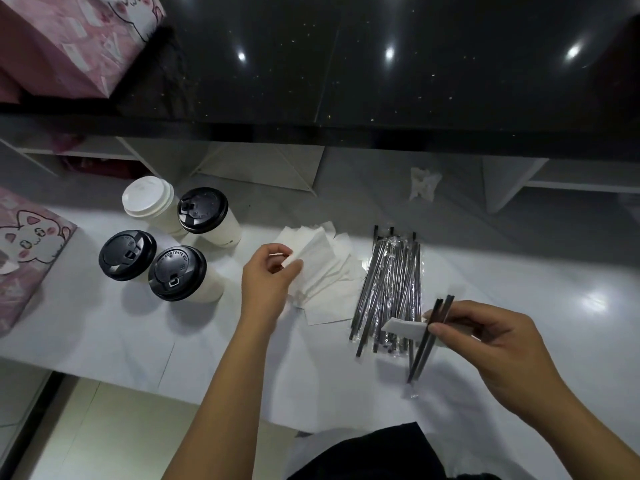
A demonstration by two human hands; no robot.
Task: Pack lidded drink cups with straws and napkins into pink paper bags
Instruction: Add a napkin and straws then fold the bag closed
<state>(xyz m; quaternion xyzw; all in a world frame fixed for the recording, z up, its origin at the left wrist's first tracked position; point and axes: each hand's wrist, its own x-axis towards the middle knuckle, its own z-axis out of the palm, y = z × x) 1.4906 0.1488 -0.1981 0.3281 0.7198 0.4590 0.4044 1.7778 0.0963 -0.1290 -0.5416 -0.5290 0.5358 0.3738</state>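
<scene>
Several white paper cups stand at the left of the white counter: one with a white lid (147, 197) and three with black lids (202, 209), (127, 255), (177, 273). My left hand (268, 282) pinches the corner of a white napkin on the napkin pile (325, 271). My right hand (485, 344) holds two wrapped black straws (427, 341) together with a folded napkin (403, 329), just above the near end of the pile of wrapped straws (391, 285). A pink paper bag with a cat print (24, 258) stands at the left edge.
Another pink bag (69, 46) sits on the raised black counter (381, 64) at the back left. A crumpled tissue (422, 183) lies on the back ledge. The white counter's front edge (138, 386) runs across below my forearms.
</scene>
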